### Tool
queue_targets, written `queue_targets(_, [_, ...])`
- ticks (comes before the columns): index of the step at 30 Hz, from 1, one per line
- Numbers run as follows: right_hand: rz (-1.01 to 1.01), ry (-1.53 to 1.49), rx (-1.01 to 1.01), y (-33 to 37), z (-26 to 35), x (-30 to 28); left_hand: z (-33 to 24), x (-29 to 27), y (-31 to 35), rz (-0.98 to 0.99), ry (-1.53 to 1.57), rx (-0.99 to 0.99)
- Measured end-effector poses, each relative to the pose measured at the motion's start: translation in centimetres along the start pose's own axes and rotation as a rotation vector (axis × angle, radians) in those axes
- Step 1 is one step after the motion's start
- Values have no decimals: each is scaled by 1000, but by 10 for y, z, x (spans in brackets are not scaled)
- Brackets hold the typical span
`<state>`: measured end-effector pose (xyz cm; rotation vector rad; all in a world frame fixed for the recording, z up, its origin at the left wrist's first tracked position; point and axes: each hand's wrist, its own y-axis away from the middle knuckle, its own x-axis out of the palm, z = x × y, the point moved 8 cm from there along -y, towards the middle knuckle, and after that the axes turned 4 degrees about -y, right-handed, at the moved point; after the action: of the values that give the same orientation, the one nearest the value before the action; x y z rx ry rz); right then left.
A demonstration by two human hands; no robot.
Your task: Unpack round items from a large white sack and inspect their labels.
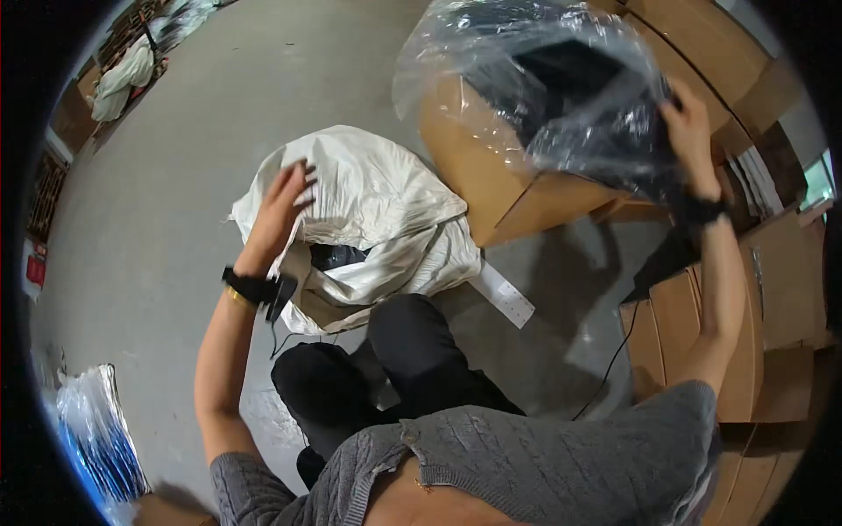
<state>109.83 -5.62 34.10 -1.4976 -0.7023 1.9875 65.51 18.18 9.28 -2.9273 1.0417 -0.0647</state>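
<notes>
Ten o'clock: my left hand (282, 203), empty, over rounded white fabric sack (368, 188); two o'clock: my right hand (690, 140), gripping loose transparent plastic bag (605, 140).

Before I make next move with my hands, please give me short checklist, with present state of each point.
1. Right hand at the clear plastic bag: ok, it is at the bag's right edge.
2. Bag's weight borne by the cardboard box: cannot tell; the bag covers the box's top from this view.
3. Left hand free: ok, nothing seen in its fingers.
4. White sack open: ok, its mouth gapes near the knees, something dark inside.
5. No loose item beside the sack: not ok, a white strip sticks out at its lower right.
</notes>
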Motion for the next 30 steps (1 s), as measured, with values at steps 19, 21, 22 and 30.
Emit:
queue_targets(19, [53, -216, 394, 282, -6, 58, 133, 145, -42, -47, 389, -503])
queue_targets(21, [-317, -471, 924, 318, -76, 66, 141, 149, -42, 4, 524, -506])
queue_targets(22, [-329, -434, 909, 327, -87, 71, 144, 148, -43, 9, 515, -500])
queue_targets(30, [-437, -1144, 1234, 374, -118, 132, 121, 142, -51, -135, 132, -229])
